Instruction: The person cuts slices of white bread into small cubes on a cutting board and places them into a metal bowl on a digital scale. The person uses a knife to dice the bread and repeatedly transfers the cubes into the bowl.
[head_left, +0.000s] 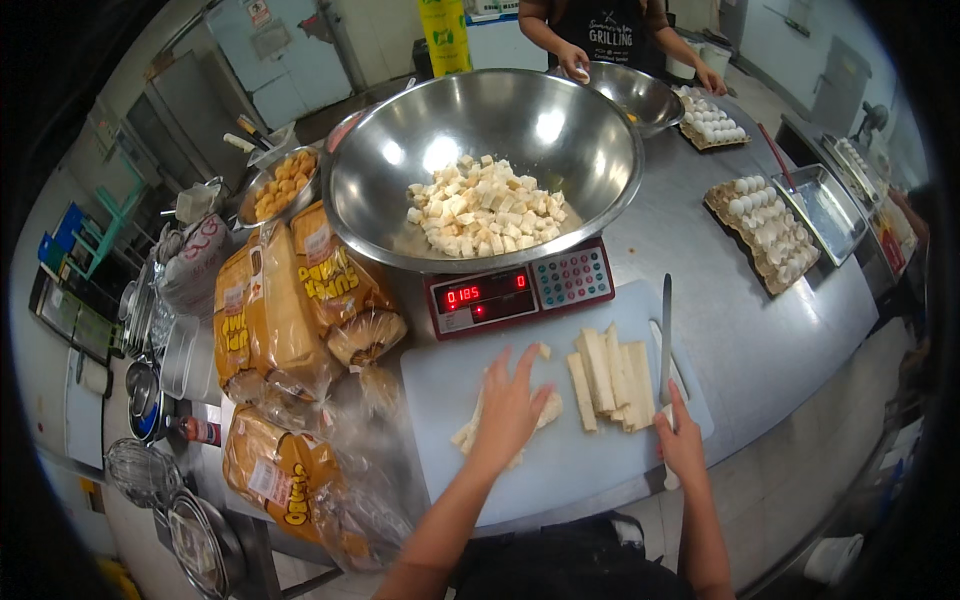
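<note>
My right hand (682, 439) grips the white handle of a long bread knife (666, 337), its blade pointing away from me over the right side of a white cutting board (525, 495). Left of the blade lies a group of crustless bread strips (611, 375). My left hand (506, 409), fingers spread, is over a smaller group of bread pieces (551, 411) and partly hides them; whether it touches them I cannot tell. One small bread cube (544, 350) lies by its fingertips. Beyond the board, a large steel bowl (367, 172) of bread cubes (491, 206) rests on a red digital scale (487, 300).
Bagged bread loaves (289, 300) crowd the left side, near a bowl of orange-yellow round items (285, 184). Across the steel table (750, 330), a co-worker's hand (574, 61) holds an egg over another steel bowl (637, 94). Egg trays (765, 232) and a metal pan (825, 206) stand right.
</note>
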